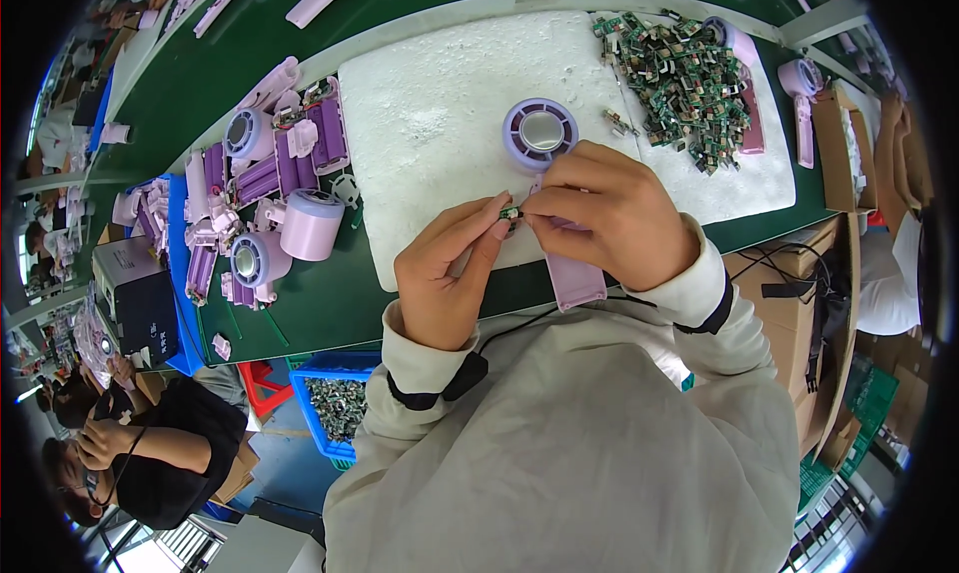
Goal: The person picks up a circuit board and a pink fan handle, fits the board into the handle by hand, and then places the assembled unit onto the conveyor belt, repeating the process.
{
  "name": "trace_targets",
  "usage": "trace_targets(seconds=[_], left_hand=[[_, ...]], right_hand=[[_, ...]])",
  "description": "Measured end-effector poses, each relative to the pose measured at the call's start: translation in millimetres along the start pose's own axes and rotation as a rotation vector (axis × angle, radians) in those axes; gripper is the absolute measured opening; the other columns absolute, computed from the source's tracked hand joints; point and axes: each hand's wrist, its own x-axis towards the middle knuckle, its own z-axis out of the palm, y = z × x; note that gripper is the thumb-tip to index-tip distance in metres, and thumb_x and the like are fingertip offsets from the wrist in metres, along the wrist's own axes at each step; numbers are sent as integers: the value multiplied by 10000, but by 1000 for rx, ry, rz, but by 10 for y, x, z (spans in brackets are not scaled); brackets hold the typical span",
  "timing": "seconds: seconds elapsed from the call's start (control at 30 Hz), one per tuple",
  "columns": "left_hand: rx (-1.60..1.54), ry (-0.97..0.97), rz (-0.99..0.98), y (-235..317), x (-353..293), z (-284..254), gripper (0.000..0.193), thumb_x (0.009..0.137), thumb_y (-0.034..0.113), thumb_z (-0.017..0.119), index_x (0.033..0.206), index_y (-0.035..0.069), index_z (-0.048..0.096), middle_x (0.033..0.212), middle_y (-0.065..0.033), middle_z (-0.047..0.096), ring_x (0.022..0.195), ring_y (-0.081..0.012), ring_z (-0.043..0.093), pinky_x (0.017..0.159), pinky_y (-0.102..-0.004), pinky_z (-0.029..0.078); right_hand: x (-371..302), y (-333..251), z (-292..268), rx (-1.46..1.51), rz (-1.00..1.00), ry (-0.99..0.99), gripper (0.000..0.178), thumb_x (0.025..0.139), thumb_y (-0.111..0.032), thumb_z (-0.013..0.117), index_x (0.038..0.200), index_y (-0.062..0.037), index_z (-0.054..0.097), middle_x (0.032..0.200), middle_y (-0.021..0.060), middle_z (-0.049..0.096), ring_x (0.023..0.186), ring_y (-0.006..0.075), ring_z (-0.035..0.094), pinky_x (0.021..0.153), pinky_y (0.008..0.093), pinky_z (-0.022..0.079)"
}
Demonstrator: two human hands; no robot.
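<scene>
Between thumb and finger, my left hand (450,263) pinches a small green circuit board (510,213). My right hand (614,213) meets it there, its thumb and forefinger closed at the board's right end. Whatever else the right fingers grip is hidden. Under my right hand lies a pink handheld fan with a round lilac head (540,133) facing up. Its pink handle (574,278) reaches toward me over the edge of the white foam sheet (440,103).
A heap of small circuit boards (689,93) covers the foam's far right. Pink and purple fan parts (275,163) are piled at the left. A blue bin of small parts (338,408) stands below the table edge. Another person (170,443) sits at the lower left.
</scene>
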Motion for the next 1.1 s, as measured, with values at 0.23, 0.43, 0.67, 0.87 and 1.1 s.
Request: trace_targets(seconds=[0.23, 0.43, 0.67, 0.87, 1.1], left_hand=[[193, 9, -18, 97, -63, 24, 313, 913, -68, 681, 1214, 9, 715, 1064, -158, 713, 955, -210, 710, 798, -274, 562], [453, 181, 180, 127, -175, 268, 357, 902, -94, 670, 1241, 14, 702, 1069, -153, 682, 928, -221, 712, 764, -276, 564], [372, 137, 37, 124, -103, 201, 366, 918, -92, 656, 1270, 7, 678, 1103, -158, 671, 936, -214, 708, 776, -273, 564], [-56, 162, -68, 30, -58, 188, 303, 957, -64, 634, 1252, -8, 668, 1126, -133, 679, 961, -165, 691, 802, -252, 555], [-89, 132, -162, 78, -47, 164, 281, 967, -52, 630, 1243, -11, 668, 1123, -119, 682, 981, -145, 685, 826, -244, 548]], right_hand=[[-68, -132, 102, 7, 83, 41, 166, 719, 6, 772, 869, -13, 704, 777, 69, 603, 711, 221, 601, 607, 324, 495], [-156, -316, 221, 136, 343, 206, 139, 748, 32, 755, 876, 7, 704, 739, 76, 602, 625, 189, 595, 560, 295, 491], [-82, -138, 137, 126, 217, 157, 210, 761, 34, 765, 963, -12, 734, 787, 77, 627, 665, 192, 612, 583, 295, 501], [-73, -118, -84, 162, 192, -3, 298, 756, 27, 775, 1041, -55, 747, 839, 68, 640, 700, 213, 625, 615, 312, 512], [-67, -25, -101, -187, -144, -228, 319, 748, -102, 797, 1063, -113, 748, 841, 20, 622, 683, 193, 593, 621, 324, 513]])
